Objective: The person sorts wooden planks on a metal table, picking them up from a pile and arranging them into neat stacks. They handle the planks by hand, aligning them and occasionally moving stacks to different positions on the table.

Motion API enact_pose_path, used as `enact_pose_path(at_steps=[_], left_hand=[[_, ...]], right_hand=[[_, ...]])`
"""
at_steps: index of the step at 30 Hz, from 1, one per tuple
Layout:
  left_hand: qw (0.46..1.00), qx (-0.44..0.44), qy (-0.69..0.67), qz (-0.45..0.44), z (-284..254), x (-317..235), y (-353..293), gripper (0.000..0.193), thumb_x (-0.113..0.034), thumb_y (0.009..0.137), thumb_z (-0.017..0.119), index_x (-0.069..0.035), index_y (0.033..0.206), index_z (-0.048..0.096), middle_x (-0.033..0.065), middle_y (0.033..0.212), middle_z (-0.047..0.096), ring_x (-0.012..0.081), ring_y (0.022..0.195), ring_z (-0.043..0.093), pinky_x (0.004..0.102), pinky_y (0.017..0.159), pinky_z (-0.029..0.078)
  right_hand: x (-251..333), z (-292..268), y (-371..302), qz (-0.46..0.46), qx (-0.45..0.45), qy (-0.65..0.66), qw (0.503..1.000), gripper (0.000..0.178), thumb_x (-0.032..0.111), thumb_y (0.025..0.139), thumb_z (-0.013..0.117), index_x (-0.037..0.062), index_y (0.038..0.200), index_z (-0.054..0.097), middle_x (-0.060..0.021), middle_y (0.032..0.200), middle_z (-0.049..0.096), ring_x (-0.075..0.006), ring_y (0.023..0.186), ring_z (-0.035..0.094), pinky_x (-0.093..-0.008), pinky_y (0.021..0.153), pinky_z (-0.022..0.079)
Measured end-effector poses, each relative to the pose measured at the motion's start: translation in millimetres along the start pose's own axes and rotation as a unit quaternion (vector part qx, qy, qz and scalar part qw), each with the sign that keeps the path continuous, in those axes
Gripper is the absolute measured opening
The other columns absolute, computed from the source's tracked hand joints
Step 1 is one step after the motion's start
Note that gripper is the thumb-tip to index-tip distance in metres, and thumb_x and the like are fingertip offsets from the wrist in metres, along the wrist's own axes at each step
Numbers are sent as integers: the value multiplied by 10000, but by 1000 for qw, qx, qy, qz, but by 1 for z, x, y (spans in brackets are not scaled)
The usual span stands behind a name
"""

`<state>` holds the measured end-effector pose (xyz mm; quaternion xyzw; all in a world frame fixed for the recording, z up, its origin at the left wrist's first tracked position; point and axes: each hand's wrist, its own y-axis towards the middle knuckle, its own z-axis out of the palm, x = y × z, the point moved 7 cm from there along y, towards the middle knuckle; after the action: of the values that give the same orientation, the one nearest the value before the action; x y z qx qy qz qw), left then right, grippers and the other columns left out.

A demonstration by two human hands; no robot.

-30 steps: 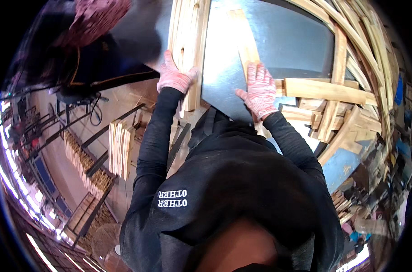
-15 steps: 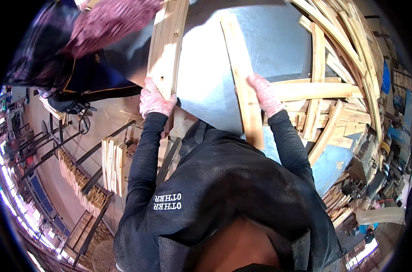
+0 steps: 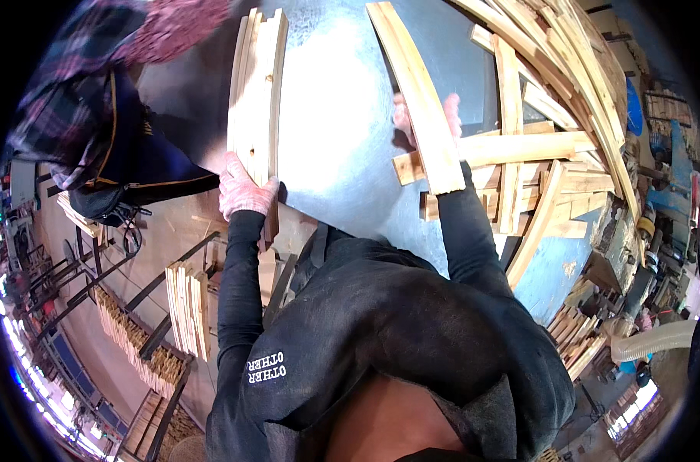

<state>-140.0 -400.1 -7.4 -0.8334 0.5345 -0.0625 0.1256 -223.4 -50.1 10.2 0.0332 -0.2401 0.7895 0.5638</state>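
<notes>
My left hand [image 3: 246,187], in a pink-and-white knitted glove, is wrapped round the near end of a small stack of pale wooden strips [image 3: 251,100]. These strips lie side by side along the left part of a shiny blue-grey tabletop [image 3: 330,173]. My right hand [image 3: 452,115], gloved the same way, grips a single wooden strip [image 3: 419,92] from beneath. Fingers show on both sides of that strip, while the palm is hidden under it. The strip slants across the table, its near end over my right wrist.
Several loose wooden strips [image 3: 511,146] lie crossed on the table to the right, with long curved-looking boards [image 3: 588,92] behind them. At the far left stands a co-worker in a plaid sleeve [image 3: 88,46]. Bundled strips [image 3: 187,308] rest on a metal rack at the lower left.
My right hand has gone from the single strip's right edge to beneath it. That strip has moved away from my body. The left hand still holds the stack.
</notes>
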Motion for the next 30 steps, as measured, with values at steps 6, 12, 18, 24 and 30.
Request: enact_pose_path(at_steps=[6, 12, 18, 24, 30], left_hand=[[997, 55, -21, -47, -10, -4, -6, 1141, -505, 682, 759, -137, 1537, 100, 284, 1355, 411, 417, 1224, 486, 493, 976, 453], [998, 51, -42, -18, -13, -26, -17, 1131, -512, 675, 765, -112, 1528, 140, 269, 1230, 491, 421, 1109, 554, 487, 923, 476], [996, 14, -76, 54, -8, -23, -13, 1012, -632, 777, 631, -41, 1493, 229, 264, 1210, 505, 411, 1110, 532, 494, 926, 438], [998, -20, -8, 63, -12, -38, -19, 1142, -709, 692, 667, -7, 1485, 239, 344, 1445, 293, 451, 1305, 378, 531, 1051, 319], [999, 21, -22, 32, -10, -39, -14, 1199, -657, 643, 734, 2, 1491, 203, 343, 1463, 252, 450, 1283, 402, 513, 1030, 362]], right_hand=[[-19, -22, -14, 204, 88, 37, 974, 651, 343, 812, 747, -88, 1225, 487, -195, 1034, 596, -274, 873, 635, -343, 786, 579], [-85, -48, 9, 84, -50, -745, 660, 686, 471, 901, 570, -97, 1279, 496, -270, 1164, 624, -359, 1108, 602, -379, 969, 466], [-169, 24, 6, 202, 45, -838, 505, 873, 591, 931, 394, -65, 1480, 215, -305, 1157, 615, -420, 1091, 600, -430, 961, 452], [-158, -6, 28, 151, 59, -819, 551, 824, 612, 945, 340, 31, 1516, 215, -302, 1234, 577, -412, 1174, 553, -433, 1002, 415], [-154, 1, 35, 141, 43, -810, 567, 851, 627, 927, 426, 49, 1519, 229, -302, 1219, 588, -417, 1147, 573, -427, 953, 448]])
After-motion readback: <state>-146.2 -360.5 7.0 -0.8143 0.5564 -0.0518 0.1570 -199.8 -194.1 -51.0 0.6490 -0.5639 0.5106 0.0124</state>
